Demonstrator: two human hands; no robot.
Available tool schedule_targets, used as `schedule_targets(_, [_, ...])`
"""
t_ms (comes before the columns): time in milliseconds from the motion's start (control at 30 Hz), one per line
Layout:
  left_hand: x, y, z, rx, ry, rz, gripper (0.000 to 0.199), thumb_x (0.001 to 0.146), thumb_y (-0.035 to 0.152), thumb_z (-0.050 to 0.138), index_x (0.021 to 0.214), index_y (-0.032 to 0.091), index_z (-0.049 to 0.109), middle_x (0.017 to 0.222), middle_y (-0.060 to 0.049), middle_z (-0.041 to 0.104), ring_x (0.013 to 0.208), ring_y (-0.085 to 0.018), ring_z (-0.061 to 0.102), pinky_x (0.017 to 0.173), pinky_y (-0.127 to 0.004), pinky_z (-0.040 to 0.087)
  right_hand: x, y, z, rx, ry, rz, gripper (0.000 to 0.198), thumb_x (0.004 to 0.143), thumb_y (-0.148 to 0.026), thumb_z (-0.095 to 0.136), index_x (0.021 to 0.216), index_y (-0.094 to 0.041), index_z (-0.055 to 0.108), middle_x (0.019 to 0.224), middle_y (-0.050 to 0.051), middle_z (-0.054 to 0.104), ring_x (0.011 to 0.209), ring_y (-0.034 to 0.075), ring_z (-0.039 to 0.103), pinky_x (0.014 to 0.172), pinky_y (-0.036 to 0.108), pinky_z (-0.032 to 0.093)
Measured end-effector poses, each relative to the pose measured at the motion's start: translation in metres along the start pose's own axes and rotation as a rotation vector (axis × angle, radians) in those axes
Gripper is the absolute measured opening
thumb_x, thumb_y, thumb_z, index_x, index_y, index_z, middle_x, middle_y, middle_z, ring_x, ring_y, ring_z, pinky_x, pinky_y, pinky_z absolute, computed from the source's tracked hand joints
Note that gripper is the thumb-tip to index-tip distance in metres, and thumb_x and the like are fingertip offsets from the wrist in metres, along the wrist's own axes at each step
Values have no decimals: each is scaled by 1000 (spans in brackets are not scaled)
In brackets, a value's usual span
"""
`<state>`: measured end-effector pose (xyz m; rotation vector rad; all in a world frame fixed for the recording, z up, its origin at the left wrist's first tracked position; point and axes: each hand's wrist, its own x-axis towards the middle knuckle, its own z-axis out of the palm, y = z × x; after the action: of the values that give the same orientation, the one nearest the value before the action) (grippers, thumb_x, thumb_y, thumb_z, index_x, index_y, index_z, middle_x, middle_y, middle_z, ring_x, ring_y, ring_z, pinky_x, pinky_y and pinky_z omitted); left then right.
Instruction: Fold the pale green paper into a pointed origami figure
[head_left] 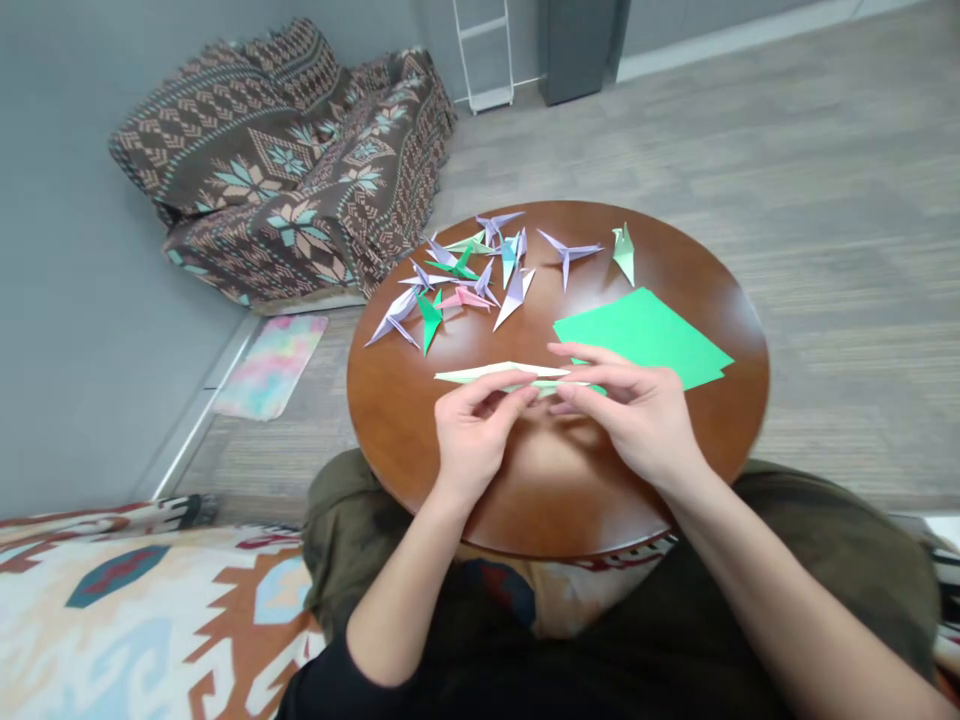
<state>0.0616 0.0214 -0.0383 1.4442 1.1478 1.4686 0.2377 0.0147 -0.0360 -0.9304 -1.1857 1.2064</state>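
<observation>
A pale green, partly folded piece of origami paper [480, 373] is held low over the near half of the round table. My left hand [476, 425] pinches it between thumb and fingers near its middle. On its right part, the thumb and fingers of my right hand [637, 410] close on the paper, and the fingertips of both hands almost meet. My fingers hide much of the folds. Just beyond my right hand lies a stack of bright green paper sheets [645, 335].
Several folded paper cranes, among them a pink crane [463, 298], cluster on the table's far left. A purple crane [568, 254] and a light green crane [624, 255] stand farther right. The brown round table [420, 450] has a curved edge close to my knees. A patterned covered sofa [300, 180] stands beyond.
</observation>
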Motion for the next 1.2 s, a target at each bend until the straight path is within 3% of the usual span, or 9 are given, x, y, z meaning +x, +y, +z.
schedule_targets(233, [0,2,1,5,-3,-10,11,79,25,87,89,21,86,91,-5,84,77,-19,80,73,-27,65,0,-2,3,81,27,79,6,81,-31,88,80,-25,86,120,11,78,133,34,64,72,35,73])
schedule_targets(567, [-1,1,2,25,5,-8,11,80,26,86,90,21,86,91,-5,84,75,-19,79,72,-27,66,-2,1,2,132,10,108,11,83,-32,86,81,-21,84,133,11,73,113,28,75,73,34,73])
schedule_targets(767, [0,-1,1,14,23,-17,12,81,28,86,90,20,85,93,-5,84,69,-17,78,68,-26,65,1,-3,0,98,-34,148,19,89,-39,80,88,-21,85,136,11,72,120,30,72,72,34,73])
schedule_targets(900, [0,-2,-1,15,54,-13,13,81,29,86,90,20,85,92,-5,83,65,-16,77,64,-23,63,2,-2,-2,30,22,77,23,92,-39,76,81,-20,83,128,12,75,124,31,69,72,35,73])
schedule_targets(1033, [0,-1,-1,-8,48,3,11,81,26,86,90,20,85,94,-5,84,67,-15,78,66,-22,64,1,0,-3,-15,22,9,11,88,-32,81,83,-22,82,125,11,75,128,31,66,73,34,72])
schedule_targets(1200, [-1,-1,0,3,34,-4,13,82,29,86,91,20,85,95,-5,84,69,-16,78,68,-24,65,0,0,-1,-23,23,9,7,87,-28,82,83,-22,82,127,11,74,117,28,72,75,34,72])
